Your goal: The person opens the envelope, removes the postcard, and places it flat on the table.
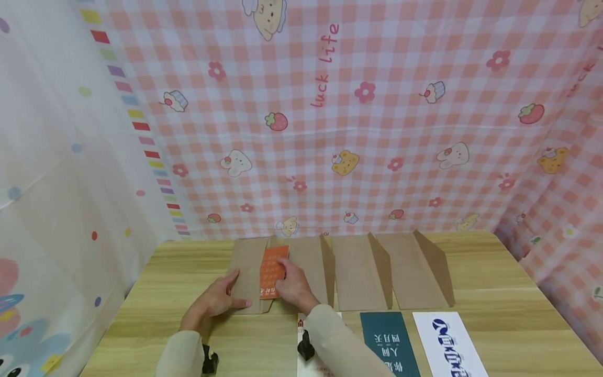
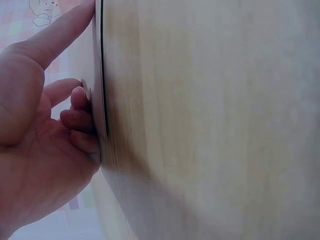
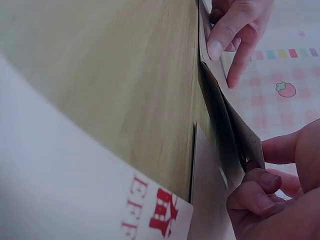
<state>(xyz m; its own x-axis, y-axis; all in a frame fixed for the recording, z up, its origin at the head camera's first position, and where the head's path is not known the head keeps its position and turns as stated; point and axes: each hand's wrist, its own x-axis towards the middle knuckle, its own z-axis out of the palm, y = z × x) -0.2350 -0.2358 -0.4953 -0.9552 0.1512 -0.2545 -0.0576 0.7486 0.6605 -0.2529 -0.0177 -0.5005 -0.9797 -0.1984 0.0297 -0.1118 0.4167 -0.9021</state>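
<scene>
In the head view, my left hand (image 1: 215, 298) presses on the leftmost brown paper envelope (image 1: 246, 262), thumb and index finger spread across its face. The left wrist view has that hand (image 2: 47, 115) low over the wooden table, some fingers bent at the envelope's edge. My right hand (image 1: 294, 283) pinches an orange card (image 1: 272, 272) with printed characters by its right edge, at the envelope's open side. Whether part of the card is inside the envelope, I cannot tell. In the right wrist view, the right hand's (image 3: 275, 185) thumb and fingers pinch a thin edge.
More brown envelopes stand in a row to the right, the nearest (image 1: 306, 267) beside the right hand, their flaps raised. In front lie a white card (image 1: 303, 366) partly under the right sleeve, a dark green card (image 1: 388, 335) and a white card with blue characters (image 1: 447, 335).
</scene>
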